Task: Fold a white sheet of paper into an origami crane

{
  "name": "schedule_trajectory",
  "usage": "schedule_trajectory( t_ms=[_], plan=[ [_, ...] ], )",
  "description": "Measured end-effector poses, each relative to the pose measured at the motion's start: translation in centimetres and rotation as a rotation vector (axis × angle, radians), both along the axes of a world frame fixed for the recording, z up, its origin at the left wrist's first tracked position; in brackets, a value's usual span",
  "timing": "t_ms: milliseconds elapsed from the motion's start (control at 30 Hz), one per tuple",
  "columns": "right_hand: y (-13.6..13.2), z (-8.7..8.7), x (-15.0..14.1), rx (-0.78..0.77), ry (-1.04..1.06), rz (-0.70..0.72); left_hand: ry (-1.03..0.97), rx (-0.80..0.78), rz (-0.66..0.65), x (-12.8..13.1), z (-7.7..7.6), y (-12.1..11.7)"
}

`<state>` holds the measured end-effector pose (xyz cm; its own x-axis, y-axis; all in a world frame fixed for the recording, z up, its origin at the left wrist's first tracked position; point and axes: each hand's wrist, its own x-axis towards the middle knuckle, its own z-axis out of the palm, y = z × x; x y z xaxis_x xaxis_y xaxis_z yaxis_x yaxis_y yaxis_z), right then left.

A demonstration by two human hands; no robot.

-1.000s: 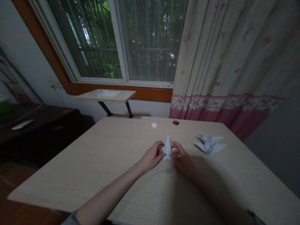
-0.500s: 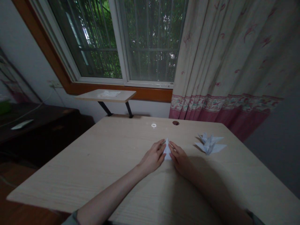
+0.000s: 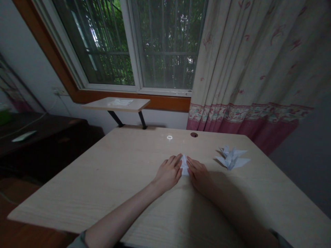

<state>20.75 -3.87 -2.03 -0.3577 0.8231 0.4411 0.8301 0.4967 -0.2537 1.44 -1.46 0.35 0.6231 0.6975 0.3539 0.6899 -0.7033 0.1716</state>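
Left hand [image 3: 168, 174]: flat on the counter [image 3: 108, 186], fingers [image 3: 173, 161] extended against the paper's left edge; grip cannot be told.
Right hand [image 3: 198, 177]: flat, fingers [image 3: 192, 162] against the right edge.
Folded white paper [image 3: 184, 166]: pointed, between both hands.
Risk: creases could be misaligned by uneven pressure.
Beyond: paper crane [image 3: 231, 158] to the right; curtain [image 3: 245, 69], window [image 3: 95, 44] farthest.

The folded paper piece [image 3: 184, 166] has sunk from its raised, pinched stance and now lies low on the table [image 3: 108, 186] (only its narrow tip still shows clearly). The left grip [image 3: 168, 173] and right grip [image 3: 198, 176] have flattened out, palms down, their fingers resting against it from 9 and 3 o'clock.
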Motion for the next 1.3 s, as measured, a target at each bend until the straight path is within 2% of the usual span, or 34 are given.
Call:
schedule_trajectory(
  t_ms=[167, 367, 533, 767, 900, 1000, 1100, 1300],
  plan=[
    [-0.3, 0.5, -0.1, -0.024, -0.106, -0.026, 0.083, 0.030, 0.026, 0.0, 0.1, -0.2],
    [-0.3, 0.1, -0.1, 0.004, -0.126, -0.037, 0.106, 0.034, -0.080, -0.8, 0.4, 0.2],
    [-0.2, -0.1, 0.1, 0.023, -0.050, -0.036, 0.100, 0.019, -0.134, -1.3, 0.6, 0.8],
    [0.1, -0.3, 0.2, 0.071, 0.174, -0.104, 0.124, 0.106, -0.143, -1.0, 0.5, 0.9],
    [0.1, 0.0, 0.2, 0.022, 0.141, -0.137, 0.118, 0.148, -0.124, -0.8, 0.7, 0.8],
    [0.1, 0.2, 0.1, -0.035, 0.121, -0.109, 0.117, 0.161, -0.104, -0.6, 0.7, 0.7],
    [0.1, 0.3, 0.2, -0.093, 0.199, -0.047, 0.100, 0.164, -0.088, -0.5, 0.7, 0.6],
    [0.4, 0.5, 0.5, -0.060, 0.393, 0.073, 0.036, 0.130, -0.067, -0.5, 0.4, 0.6]
  ],
)
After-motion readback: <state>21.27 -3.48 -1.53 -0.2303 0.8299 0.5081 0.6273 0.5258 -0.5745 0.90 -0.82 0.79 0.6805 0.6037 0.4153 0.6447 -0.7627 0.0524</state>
